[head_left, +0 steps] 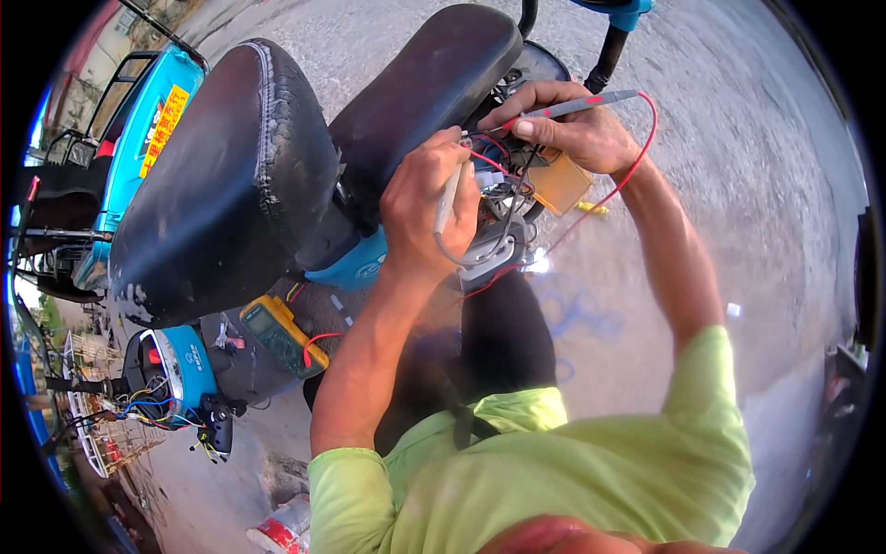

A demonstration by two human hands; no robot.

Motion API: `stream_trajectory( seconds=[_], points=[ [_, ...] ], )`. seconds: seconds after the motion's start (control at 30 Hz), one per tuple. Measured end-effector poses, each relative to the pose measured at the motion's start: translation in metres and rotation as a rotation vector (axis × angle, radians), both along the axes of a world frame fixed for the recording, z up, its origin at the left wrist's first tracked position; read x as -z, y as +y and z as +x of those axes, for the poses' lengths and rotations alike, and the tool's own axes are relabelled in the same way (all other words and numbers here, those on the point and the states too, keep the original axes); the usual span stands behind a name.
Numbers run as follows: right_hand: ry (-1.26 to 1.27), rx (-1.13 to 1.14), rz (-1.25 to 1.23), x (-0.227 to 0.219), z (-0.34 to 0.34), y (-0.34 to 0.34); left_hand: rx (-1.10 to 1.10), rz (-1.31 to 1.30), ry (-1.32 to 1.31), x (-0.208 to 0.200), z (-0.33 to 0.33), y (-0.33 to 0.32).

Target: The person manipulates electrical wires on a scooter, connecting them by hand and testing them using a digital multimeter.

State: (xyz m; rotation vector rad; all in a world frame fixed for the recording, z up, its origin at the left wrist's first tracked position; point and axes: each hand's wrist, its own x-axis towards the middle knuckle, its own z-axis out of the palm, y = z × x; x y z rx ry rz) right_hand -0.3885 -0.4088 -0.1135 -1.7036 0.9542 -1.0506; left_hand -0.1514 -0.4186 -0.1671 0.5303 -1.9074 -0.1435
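My left hand is closed around a grey test probe, whose dark lead hangs below the wrist. In my right hand, a second test probe, grey with red marks, is pinched between thumb and fingers; a red lead loops from its end. Both hands are over a bundle of wires and connectors at the open end of an electric scooter. My fingers and the wires hide the probe tips. A yellow-cased multimeter lies to the left of my left forearm, a red lead plugged into it.
A long black seat and a worn, cracked black seat rise at the upper left. An amber flat panel sits beside the wires. A blue vehicle part with loose wiring is at lower left, near a blue vehicle.
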Motion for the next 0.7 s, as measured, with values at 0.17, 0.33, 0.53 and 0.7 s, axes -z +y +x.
stream_trajectory(
  seconds=[0.17,0.33,0.53,0.7],
  points=[
    [-0.021,-0.022,-0.074,0.009,-0.002,-0.007,-0.002,-0.001,-0.011,-0.002,0.000,0.000],
    [-0.010,-0.015,-0.087,0.012,0.000,-0.006,-0.006,0.010,-0.019,0.001,0.000,0.000],
    [0.012,-0.007,-0.089,0.012,-0.001,-0.007,-0.002,0.006,-0.021,0.000,0.000,0.000],
    [-0.016,-0.005,-0.086,0.014,0.000,-0.008,-0.007,0.015,-0.024,0.001,0.000,0.000]
  ],
)
